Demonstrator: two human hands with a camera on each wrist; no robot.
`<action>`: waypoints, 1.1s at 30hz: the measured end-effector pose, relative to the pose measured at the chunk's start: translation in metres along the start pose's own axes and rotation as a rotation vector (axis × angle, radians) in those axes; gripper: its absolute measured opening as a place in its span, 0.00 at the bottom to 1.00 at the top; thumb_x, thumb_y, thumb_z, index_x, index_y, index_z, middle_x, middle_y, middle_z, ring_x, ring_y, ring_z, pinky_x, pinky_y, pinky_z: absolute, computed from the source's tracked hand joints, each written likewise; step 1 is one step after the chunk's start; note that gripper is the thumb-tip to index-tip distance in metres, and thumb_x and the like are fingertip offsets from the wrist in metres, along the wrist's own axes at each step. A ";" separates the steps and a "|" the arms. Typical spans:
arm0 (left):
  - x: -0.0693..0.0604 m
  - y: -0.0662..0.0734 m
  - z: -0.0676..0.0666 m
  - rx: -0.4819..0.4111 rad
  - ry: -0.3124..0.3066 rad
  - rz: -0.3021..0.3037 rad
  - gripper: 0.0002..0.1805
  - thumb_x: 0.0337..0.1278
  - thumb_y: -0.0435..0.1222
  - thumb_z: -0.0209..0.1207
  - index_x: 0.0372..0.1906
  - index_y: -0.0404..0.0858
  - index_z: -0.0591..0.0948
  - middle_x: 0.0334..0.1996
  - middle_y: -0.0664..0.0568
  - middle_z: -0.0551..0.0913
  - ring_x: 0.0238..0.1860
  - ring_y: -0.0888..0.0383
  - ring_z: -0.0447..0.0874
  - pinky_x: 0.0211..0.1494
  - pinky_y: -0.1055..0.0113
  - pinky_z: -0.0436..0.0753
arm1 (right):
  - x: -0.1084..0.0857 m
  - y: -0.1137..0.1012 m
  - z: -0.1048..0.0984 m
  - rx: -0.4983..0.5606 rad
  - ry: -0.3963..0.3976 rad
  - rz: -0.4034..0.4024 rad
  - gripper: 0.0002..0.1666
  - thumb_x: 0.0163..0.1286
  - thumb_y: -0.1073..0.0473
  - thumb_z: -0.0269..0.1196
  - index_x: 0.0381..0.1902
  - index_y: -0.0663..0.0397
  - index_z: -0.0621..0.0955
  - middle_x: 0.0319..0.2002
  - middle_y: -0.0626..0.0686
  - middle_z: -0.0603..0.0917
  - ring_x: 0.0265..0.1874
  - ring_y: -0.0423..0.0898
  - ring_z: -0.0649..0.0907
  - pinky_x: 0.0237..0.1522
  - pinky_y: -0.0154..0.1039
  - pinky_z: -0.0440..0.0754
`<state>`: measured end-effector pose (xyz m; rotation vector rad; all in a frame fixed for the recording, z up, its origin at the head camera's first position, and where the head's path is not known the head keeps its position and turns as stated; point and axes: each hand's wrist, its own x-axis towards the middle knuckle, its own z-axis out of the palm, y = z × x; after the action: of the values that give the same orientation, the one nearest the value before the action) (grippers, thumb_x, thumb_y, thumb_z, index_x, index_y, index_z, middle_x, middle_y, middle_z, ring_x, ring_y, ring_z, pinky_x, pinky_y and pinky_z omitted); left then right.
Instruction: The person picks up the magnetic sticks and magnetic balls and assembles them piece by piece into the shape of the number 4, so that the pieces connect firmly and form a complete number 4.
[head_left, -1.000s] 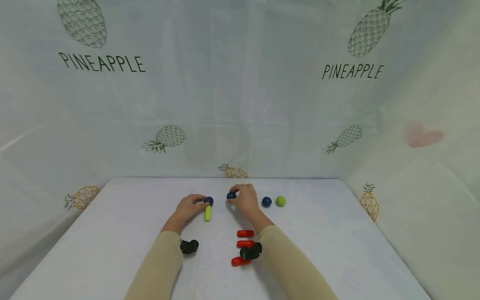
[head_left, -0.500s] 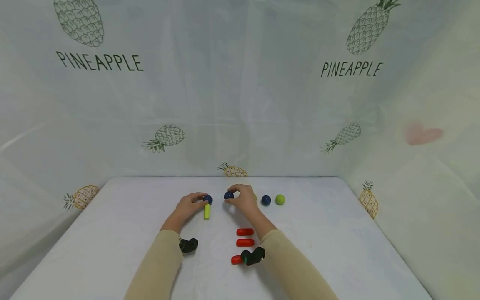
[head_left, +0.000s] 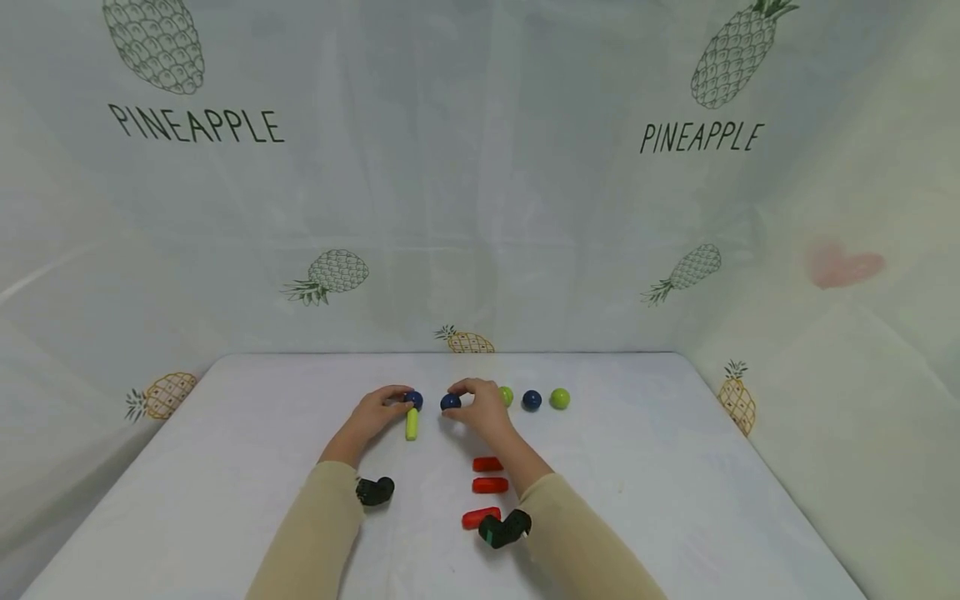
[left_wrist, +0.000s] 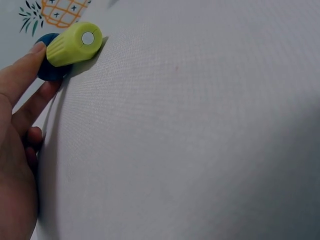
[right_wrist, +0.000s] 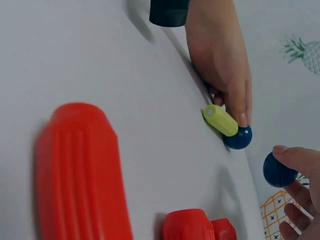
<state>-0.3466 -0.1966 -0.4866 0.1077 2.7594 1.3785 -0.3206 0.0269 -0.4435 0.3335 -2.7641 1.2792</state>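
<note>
My left hand [head_left: 375, 413] pinches a dark blue ball [head_left: 414, 401] between thumb and finger. Against that ball's near side, a short yellow-green grooved rod [head_left: 411, 425] lies on the table, pointing towards me. The left wrist view shows a pale round disc in the rod's end [left_wrist: 88, 38]. Just to the right, my right hand [head_left: 486, 412] holds a second dark blue ball [head_left: 449, 403] by thumb and fingertips. In the right wrist view this ball [right_wrist: 279, 171] is apart from the first ball [right_wrist: 239, 137] and looks raised off the table.
Three red rods [head_left: 490, 485] lie one behind another by my right forearm. Beyond the right hand, a green ball [head_left: 507, 396], a blue ball [head_left: 532, 401] and another green ball [head_left: 560, 398] sit in a row. A pineapple-print curtain [head_left: 465, 208] hangs behind the white table [head_left: 645, 467].
My right hand has moved left and slightly nearer to me with its blue ball, uncovering a green ball behind it. The left hand stays on its ball by the yellow-green rod.
</note>
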 end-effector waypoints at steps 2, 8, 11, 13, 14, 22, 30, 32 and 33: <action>0.000 0.000 0.001 -0.006 -0.004 0.002 0.23 0.65 0.44 0.60 0.62 0.41 0.77 0.59 0.42 0.77 0.65 0.39 0.65 0.65 0.38 0.60 | -0.002 0.000 0.001 0.014 -0.014 -0.007 0.19 0.56 0.57 0.75 0.47 0.49 0.85 0.48 0.50 0.83 0.55 0.52 0.75 0.58 0.50 0.72; -0.002 0.001 0.000 -0.031 -0.013 0.005 0.23 0.66 0.43 0.60 0.62 0.40 0.77 0.59 0.41 0.76 0.66 0.39 0.64 0.66 0.39 0.59 | -0.005 0.000 0.009 0.059 -0.061 -0.011 0.20 0.56 0.57 0.75 0.47 0.48 0.84 0.47 0.48 0.82 0.52 0.51 0.78 0.53 0.46 0.76; -0.003 0.002 -0.001 -0.034 -0.013 -0.009 0.23 0.66 0.44 0.59 0.62 0.40 0.77 0.60 0.41 0.76 0.67 0.38 0.63 0.66 0.38 0.58 | -0.006 -0.001 0.014 0.078 -0.090 -0.014 0.20 0.56 0.56 0.75 0.47 0.49 0.84 0.45 0.47 0.82 0.49 0.48 0.79 0.49 0.42 0.78; -0.003 0.001 -0.001 -0.027 -0.012 -0.010 0.23 0.66 0.45 0.59 0.62 0.40 0.77 0.60 0.41 0.76 0.66 0.38 0.64 0.66 0.38 0.59 | -0.007 -0.002 0.016 0.096 -0.108 -0.016 0.20 0.56 0.57 0.75 0.47 0.49 0.84 0.44 0.46 0.82 0.46 0.47 0.80 0.47 0.40 0.79; -0.003 0.001 -0.001 -0.023 -0.011 -0.010 0.23 0.66 0.45 0.59 0.62 0.40 0.77 0.59 0.41 0.76 0.66 0.39 0.64 0.66 0.38 0.59 | -0.007 -0.002 0.017 0.108 -0.118 -0.014 0.20 0.56 0.57 0.75 0.47 0.50 0.83 0.44 0.46 0.82 0.45 0.46 0.80 0.46 0.40 0.79; -0.002 0.000 -0.001 -0.029 -0.009 0.005 0.23 0.66 0.44 0.59 0.62 0.38 0.77 0.59 0.40 0.76 0.65 0.39 0.65 0.65 0.39 0.60 | -0.013 -0.007 0.020 0.130 -0.166 0.000 0.20 0.57 0.58 0.74 0.48 0.51 0.83 0.43 0.47 0.81 0.38 0.44 0.80 0.40 0.37 0.80; -0.001 0.000 -0.001 -0.019 0.005 0.018 0.22 0.66 0.43 0.59 0.61 0.37 0.77 0.57 0.40 0.77 0.63 0.40 0.68 0.65 0.41 0.62 | -0.018 -0.009 0.025 0.153 -0.176 0.013 0.19 0.57 0.58 0.74 0.46 0.51 0.83 0.42 0.46 0.78 0.36 0.43 0.79 0.37 0.36 0.79; -0.001 0.000 0.000 -0.009 0.009 0.024 0.22 0.67 0.43 0.59 0.60 0.37 0.77 0.56 0.40 0.77 0.62 0.40 0.69 0.64 0.42 0.64 | -0.019 -0.009 0.027 0.166 -0.181 0.004 0.19 0.56 0.59 0.74 0.46 0.52 0.83 0.42 0.47 0.78 0.36 0.44 0.79 0.37 0.36 0.79; -0.001 0.000 0.000 -0.011 0.009 0.019 0.22 0.66 0.43 0.59 0.60 0.37 0.78 0.56 0.40 0.78 0.62 0.40 0.70 0.64 0.42 0.64 | -0.019 -0.009 0.028 0.169 -0.185 0.001 0.19 0.56 0.60 0.74 0.46 0.53 0.82 0.42 0.47 0.78 0.37 0.44 0.79 0.38 0.37 0.79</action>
<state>-0.3458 -0.1968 -0.4864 0.1279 2.7644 1.4025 -0.2991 0.0032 -0.4575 0.4859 -2.8078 1.5615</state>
